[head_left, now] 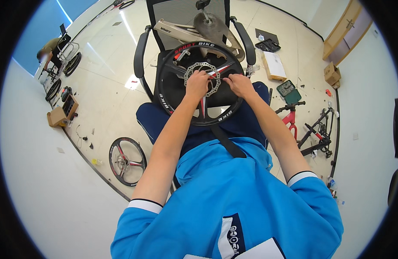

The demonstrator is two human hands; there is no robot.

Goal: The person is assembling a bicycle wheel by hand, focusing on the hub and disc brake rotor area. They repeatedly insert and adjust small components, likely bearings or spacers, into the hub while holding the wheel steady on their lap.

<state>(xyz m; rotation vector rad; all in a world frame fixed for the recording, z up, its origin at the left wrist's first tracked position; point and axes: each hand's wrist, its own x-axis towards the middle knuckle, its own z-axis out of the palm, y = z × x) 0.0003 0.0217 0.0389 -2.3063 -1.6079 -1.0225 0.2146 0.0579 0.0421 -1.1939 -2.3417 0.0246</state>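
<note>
A black bicycle wheel (pixel 166 88) with three broad spokes in red and white rests over my lap and the chair seat. Its silver disc brake rotor (pixel 191 69) faces up. Over the rotor's middle, the fingers of my left hand (pixel 197 84) are closed in a pinch at the hub; what is in them is hidden. My right hand (pixel 241 85) is closed, thumb and fingers pressed together, on the end of a thin dark rod-like tool (pixel 215 78) that runs toward my left hand. Its tip and exact kind cannot be made out.
A black mesh office chair (pixel 139 56) faces me, with a pale bike frame part (pixel 177 31) on it. Left stand another three-spoke wheel (pixel 121 162) and an open cardboard box (pixel 57 117). Right lie a red frame (pixel 290 118), a black frame (pixel 320 134) and a green tool case (pixel 292 96). A person (pixel 50 49) works far left.
</note>
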